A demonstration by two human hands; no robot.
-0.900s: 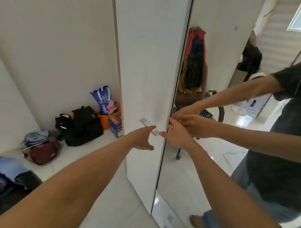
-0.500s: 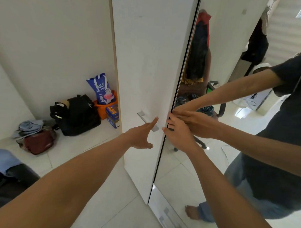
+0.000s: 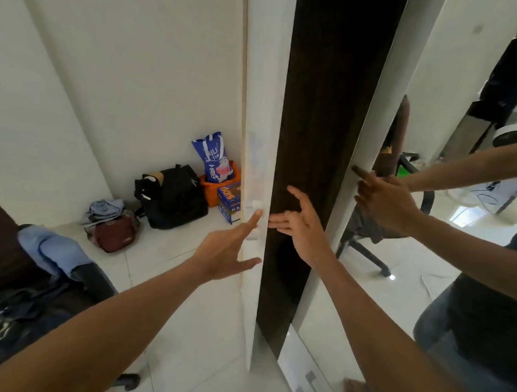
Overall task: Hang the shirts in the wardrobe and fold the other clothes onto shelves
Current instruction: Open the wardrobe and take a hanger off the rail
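Observation:
The wardrobe's white left door stands ajar and shows edge-on, with a dark interior visible in the gap. My left hand reaches to the door's edge, its straight index finger touching just below the small handle. Inside the gap, my right hand has its fingers spread and holds nothing. The mirrored right door reflects my arms. A light blue garment and dark clothes lie on a chair at the lower left.
Against the left wall on the tiled floor sit a black backpack, a maroon bag with pale blue cloth on it, a blue bag in an orange bin and a blue box. The mirror shows an office chair behind me.
The white door has swung open from shut, exposing the dark interior. My right hand left the mirror door's edge and moved into the gap; my left hand stays by the handle.

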